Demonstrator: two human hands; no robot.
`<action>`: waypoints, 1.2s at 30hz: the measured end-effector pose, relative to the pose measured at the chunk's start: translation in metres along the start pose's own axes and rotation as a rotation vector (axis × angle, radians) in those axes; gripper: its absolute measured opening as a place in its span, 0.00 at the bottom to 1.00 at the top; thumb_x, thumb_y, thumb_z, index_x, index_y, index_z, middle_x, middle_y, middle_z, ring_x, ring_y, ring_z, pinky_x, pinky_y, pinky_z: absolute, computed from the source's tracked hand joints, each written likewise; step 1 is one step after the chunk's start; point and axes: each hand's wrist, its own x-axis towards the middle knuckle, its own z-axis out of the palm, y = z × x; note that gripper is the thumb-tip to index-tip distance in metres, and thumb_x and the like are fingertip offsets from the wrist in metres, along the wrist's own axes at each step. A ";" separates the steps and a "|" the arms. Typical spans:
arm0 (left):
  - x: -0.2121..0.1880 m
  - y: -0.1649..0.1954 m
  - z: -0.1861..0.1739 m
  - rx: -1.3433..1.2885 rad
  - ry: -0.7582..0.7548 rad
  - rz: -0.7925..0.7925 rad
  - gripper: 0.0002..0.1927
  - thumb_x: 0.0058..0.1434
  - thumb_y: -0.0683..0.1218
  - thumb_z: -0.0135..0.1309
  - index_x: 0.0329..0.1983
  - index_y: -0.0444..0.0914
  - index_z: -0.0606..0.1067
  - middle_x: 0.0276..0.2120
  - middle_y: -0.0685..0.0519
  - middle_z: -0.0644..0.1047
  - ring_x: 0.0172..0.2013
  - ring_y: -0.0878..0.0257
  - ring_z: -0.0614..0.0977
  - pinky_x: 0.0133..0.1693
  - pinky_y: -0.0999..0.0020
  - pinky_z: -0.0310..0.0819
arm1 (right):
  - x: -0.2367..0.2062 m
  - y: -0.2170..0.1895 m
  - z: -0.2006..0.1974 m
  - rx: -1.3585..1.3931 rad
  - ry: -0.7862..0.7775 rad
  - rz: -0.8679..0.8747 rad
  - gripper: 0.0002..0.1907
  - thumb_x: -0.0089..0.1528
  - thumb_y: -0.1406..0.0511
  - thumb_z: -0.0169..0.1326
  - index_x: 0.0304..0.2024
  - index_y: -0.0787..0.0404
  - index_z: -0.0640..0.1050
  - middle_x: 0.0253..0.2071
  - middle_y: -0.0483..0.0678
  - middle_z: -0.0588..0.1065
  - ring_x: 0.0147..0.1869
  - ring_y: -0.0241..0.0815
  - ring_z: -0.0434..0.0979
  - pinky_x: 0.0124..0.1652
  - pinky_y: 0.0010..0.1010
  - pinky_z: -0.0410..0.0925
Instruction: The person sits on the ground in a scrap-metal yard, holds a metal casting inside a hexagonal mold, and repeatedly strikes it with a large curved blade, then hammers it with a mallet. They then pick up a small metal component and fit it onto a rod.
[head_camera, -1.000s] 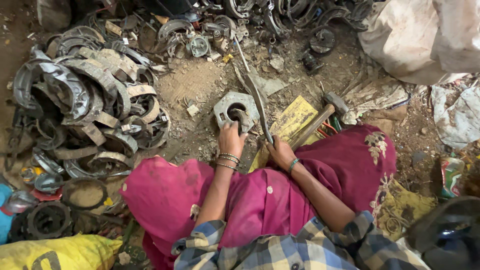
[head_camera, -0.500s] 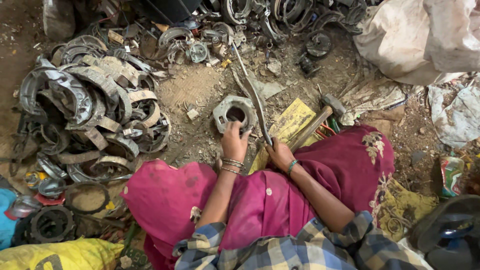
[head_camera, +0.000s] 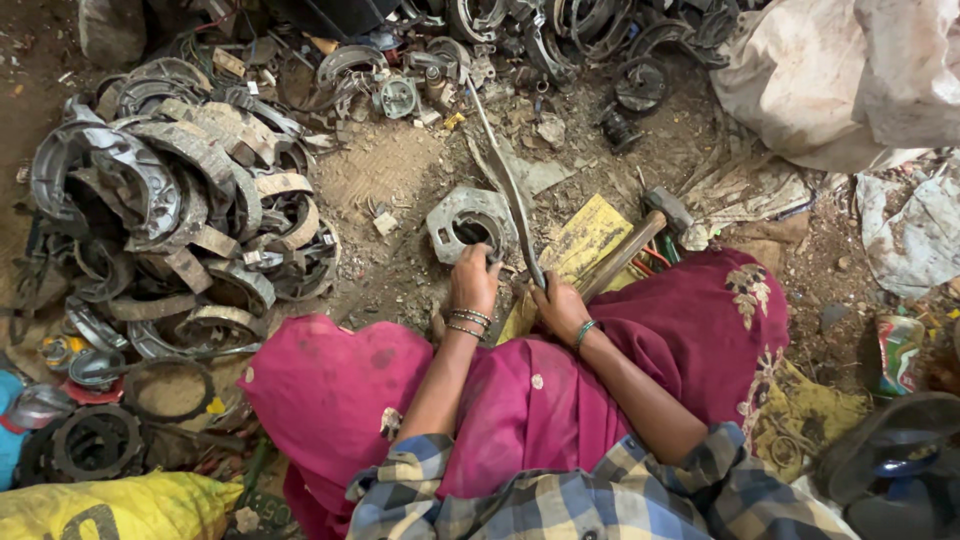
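Checked sleeves sit nearest to us at the bottom edge, and above them the magenta cloth (head_camera: 520, 400) spreads across our lap. Our left hand (head_camera: 473, 283), bangles at the wrist, reaches forward to the grey metal housing (head_camera: 462, 218) lying on the dirt floor (head_camera: 400, 170) just ahead of our knees; its fingers (head_camera: 487, 262) curl onto the near rim of the housing's round opening, closed against the metal. Our right hand (head_camera: 558, 305), with a green band at the wrist, has its fingers wrapped tight around the lower end of a long metal rod (head_camera: 510, 190), which slants up and away past the right side of the housing, touching or nearly touching it. Just right of that hand lies a hammer (head_camera: 640, 235) with a wooden handle, its head pointing away from us, resting on a yellow sheet (head_camera: 585, 240). To the left, a big heap of curved, rusty brake shoes (head_camera: 170, 210) covers the ground, with round rings nearer our left knee. Farther off, more dark metal scrap (head_camera: 560, 30) lines the top edge, and a pale sack (head_camera: 850, 70) fills the far right corner.
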 end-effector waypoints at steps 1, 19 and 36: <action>0.000 0.001 0.000 0.003 0.004 0.005 0.16 0.50 0.40 0.67 0.40 0.35 0.75 0.39 0.41 0.77 0.42 0.40 0.79 0.44 0.51 0.74 | -0.002 0.000 0.000 -0.004 0.018 0.004 0.20 0.67 0.57 0.52 0.50 0.67 0.68 0.34 0.68 0.77 0.41 0.69 0.78 0.42 0.56 0.69; 0.011 0.004 0.014 0.149 -0.074 -0.021 0.11 0.50 0.40 0.63 0.34 0.34 0.74 0.37 0.40 0.76 0.41 0.38 0.78 0.42 0.47 0.73 | -0.022 0.008 0.002 -0.105 0.030 0.033 0.17 0.68 0.59 0.50 0.52 0.61 0.64 0.31 0.67 0.76 0.34 0.70 0.78 0.35 0.58 0.69; 0.007 0.002 0.012 0.055 -0.055 -0.048 0.13 0.51 0.44 0.66 0.34 0.34 0.76 0.36 0.38 0.77 0.39 0.37 0.79 0.41 0.46 0.73 | -0.027 0.009 0.000 -0.016 0.201 -0.042 0.18 0.66 0.61 0.50 0.52 0.63 0.64 0.29 0.67 0.76 0.33 0.71 0.77 0.34 0.58 0.69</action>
